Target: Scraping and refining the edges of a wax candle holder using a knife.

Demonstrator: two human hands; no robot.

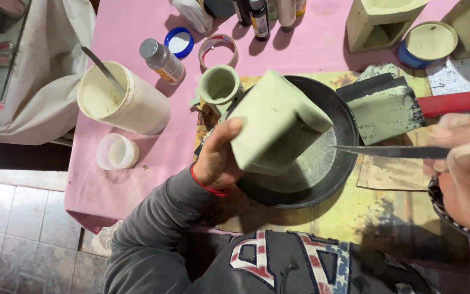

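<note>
My left hand [216,158] grips a pale green, blocky cast piece [276,121], holding it tilted over a black round pan [335,117] dusted with grey powder. At the right edge, close to the camera, my right hand [466,174] holds a thin metal blade [390,151] whose tip points left toward the green piece, just short of it. A red band circles my left wrist.
A pink cloth [137,32] covers the table. On it stand a large cream tub with a metal stick [121,100], a small clear cup [116,151], a small bottle [161,60], a green cup [220,84], a red-handled scraper [393,106], other green casts [382,22] and several bottles at the back.
</note>
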